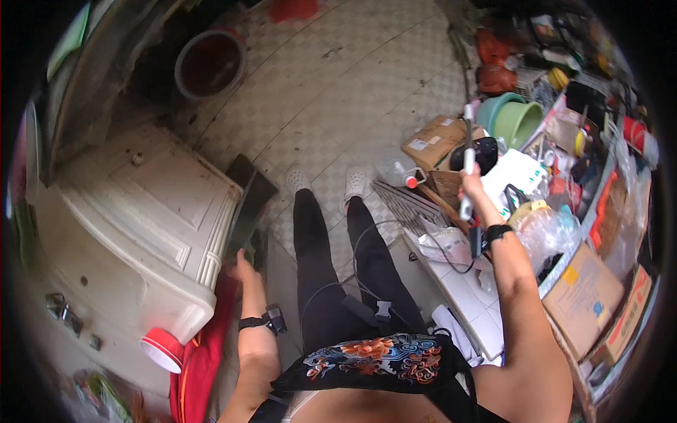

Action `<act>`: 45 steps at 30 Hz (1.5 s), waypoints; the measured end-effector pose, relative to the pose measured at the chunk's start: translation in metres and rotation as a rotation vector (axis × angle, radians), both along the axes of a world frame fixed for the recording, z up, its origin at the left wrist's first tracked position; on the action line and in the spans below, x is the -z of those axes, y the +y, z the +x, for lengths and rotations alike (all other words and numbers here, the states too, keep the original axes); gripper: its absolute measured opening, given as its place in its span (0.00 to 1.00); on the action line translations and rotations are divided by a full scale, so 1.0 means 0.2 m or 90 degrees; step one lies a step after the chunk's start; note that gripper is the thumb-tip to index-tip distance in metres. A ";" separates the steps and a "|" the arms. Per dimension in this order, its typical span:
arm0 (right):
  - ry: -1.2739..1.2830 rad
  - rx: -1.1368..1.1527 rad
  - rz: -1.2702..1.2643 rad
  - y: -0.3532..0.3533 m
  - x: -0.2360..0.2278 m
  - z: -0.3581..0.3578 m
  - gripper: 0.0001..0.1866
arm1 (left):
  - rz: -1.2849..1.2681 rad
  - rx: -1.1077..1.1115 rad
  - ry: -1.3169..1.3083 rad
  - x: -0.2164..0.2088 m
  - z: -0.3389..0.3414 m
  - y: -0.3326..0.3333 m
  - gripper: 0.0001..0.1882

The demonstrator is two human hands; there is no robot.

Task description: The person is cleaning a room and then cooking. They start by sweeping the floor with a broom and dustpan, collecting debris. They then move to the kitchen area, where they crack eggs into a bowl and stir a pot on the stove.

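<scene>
My right hand (pixel 474 185) is wrapped round the white grip of a long pole (pixel 470 158). The pole runs away from me, turns dark higher up and reaches toward the floor's far right; its far end is blurred, so I cannot make out its kind. Low on the left, my left hand (pixel 243 269) holds nothing that I can see, its fingers loosely apart and a little blurred. That hand is beside a dark upright panel (pixel 250 194) and close to a red cloth (pixel 224 317). Both wrists wear black straps with small devices.
A pale cabinet (pixel 162 197) stands at left, with a red-and-white cup-shaped object (pixel 163 349) beside it. A round bucket (pixel 210 65) sits far left on the tiled floor (pixel 345 77). Clutter fills the right: a cardboard box (pixel 438 141), a green basin (pixel 518 123), a plastic jug (pixel 396 170).
</scene>
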State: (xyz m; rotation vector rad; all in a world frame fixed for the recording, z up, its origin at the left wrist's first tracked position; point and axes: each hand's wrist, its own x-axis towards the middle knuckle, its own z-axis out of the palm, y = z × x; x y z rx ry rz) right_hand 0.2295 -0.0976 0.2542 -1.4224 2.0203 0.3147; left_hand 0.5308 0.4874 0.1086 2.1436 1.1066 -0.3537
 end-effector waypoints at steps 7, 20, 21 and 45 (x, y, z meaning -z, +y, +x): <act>-0.169 0.287 0.256 0.72 -0.70 0.38 0.18 | -0.303 -0.063 0.288 0.09 0.11 -0.03 0.19; -0.261 0.267 0.216 0.76 -1.00 0.30 0.13 | -0.310 0.142 0.297 -0.13 0.03 -0.40 0.08; -0.236 0.258 0.227 0.71 -0.88 0.27 0.12 | -0.307 0.140 0.300 -0.14 0.02 -0.42 0.07; -0.331 0.465 0.402 0.88 -0.76 0.41 0.08 | -0.526 0.264 0.261 -0.49 0.35 -1.11 0.12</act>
